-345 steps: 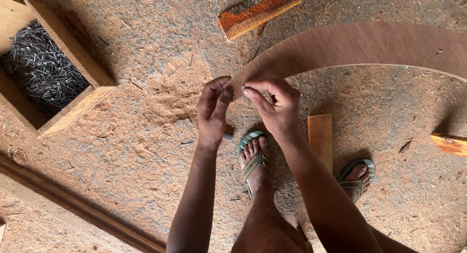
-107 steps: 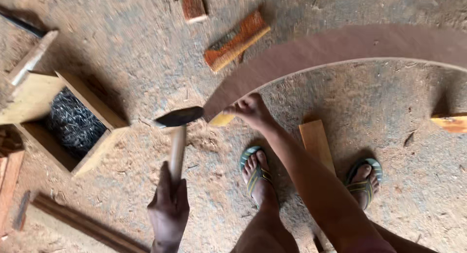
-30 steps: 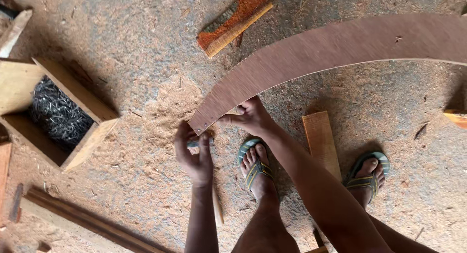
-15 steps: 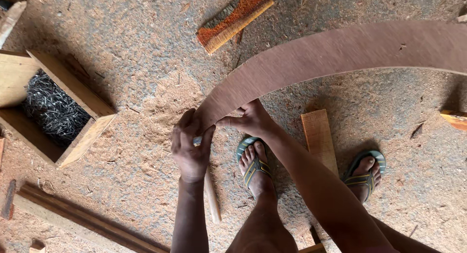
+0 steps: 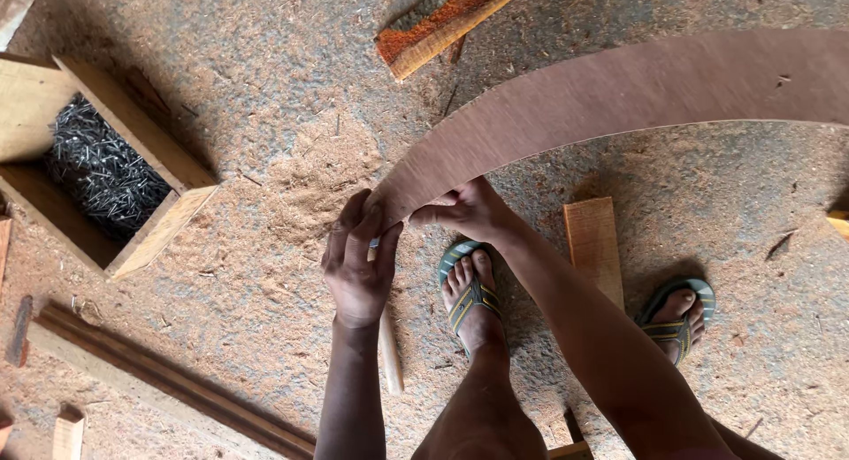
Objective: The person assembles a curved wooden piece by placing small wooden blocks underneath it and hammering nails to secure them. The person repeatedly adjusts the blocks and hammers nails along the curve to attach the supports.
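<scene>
A long, thin, curved brown wooden strip [image 5: 619, 88] arcs across the sawdust floor from the upper right down to its end at the centre. My right hand [image 5: 469, 210] pinches that end. My left hand [image 5: 358, 264] is closed around a hammer close to its head, right beside the strip's end. The hammer's pale wooden handle [image 5: 389, 358] points back toward me under the wrist. A bit of metal [image 5: 375, 244] shows between the left fingers; the hammer head is mostly hidden.
An open wooden box [image 5: 164, 234] holding a heap of dark nails [image 5: 102, 172] stands at the left. A reddish wood offcut [image 5: 447, 22] lies at the top, a short plank [image 5: 592, 248] between my sandalled feet [image 5: 473, 292], and a dark moulding strip [image 5: 168, 380] at the lower left.
My left hand, which earlier held the hammer by its handle end away from the strip, has come up next to the strip's end, gripping near the head. My right hand has stayed on the strip.
</scene>
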